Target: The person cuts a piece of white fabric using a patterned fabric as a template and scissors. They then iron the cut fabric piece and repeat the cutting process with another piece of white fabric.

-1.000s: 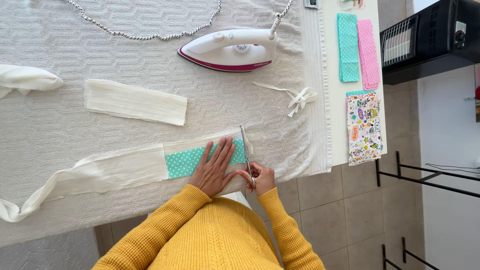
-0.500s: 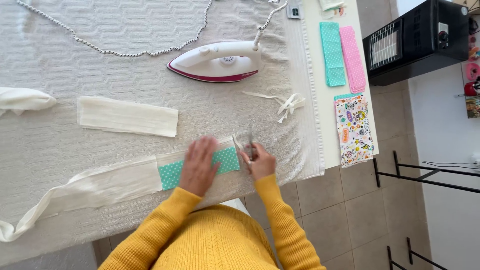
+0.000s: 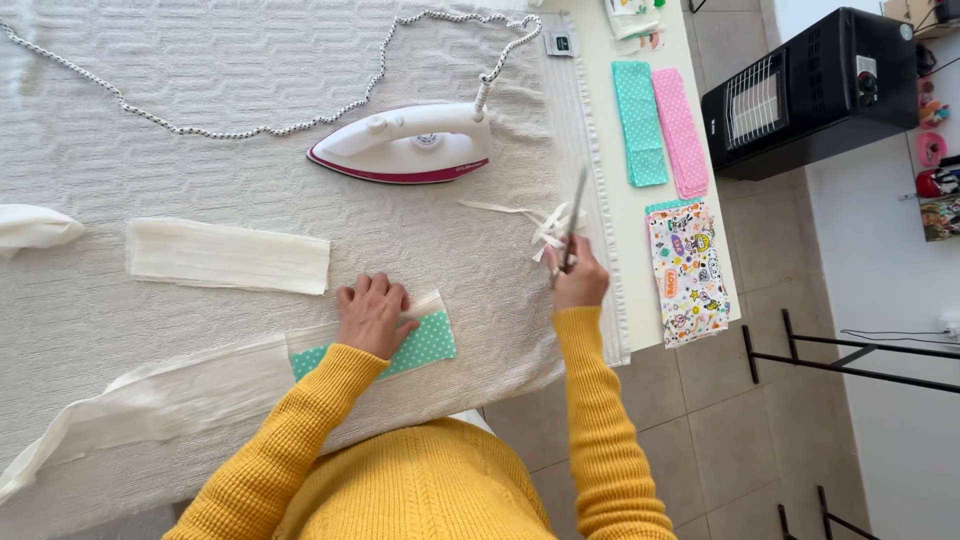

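Two bare hands work over a bench covered with a white textured cloth [image 3: 200, 120]. The left hand [image 3: 372, 315] lies flat, fingers together and spread lightly forward, pressing on a teal strip of fabric with white dots [image 3: 425, 345] that sits on a long band of white gauzy material [image 3: 170, 395]; the weight of the palm keeps both layers from sliding on the cloth. The right hand [image 3: 578, 282] is lifted off to the side, fingers closed around the handles of a slim pair of metal scissors [image 3: 572, 225], blades pointing away from the body and, as far as the blur allows, shut or nearly so. Just beside the blades lie thin white offcut strips [image 3: 530, 222], gathered clear of the piece under the left hand.

A white and magenta electric iron [image 3: 410, 145] rests flat farther up the bench, well apart from both hands, its speckled cord [image 3: 250, 125] looping away along the top. A folded cream fabric rectangle [image 3: 228, 257] waits to the left of the iron. On the bare bench edge to the right lie a folded teal dotted piece [image 3: 638, 122], a pink dotted piece [image 3: 680, 130] and a cartoon-printed fabric piece [image 3: 688, 270], set out of the working area.
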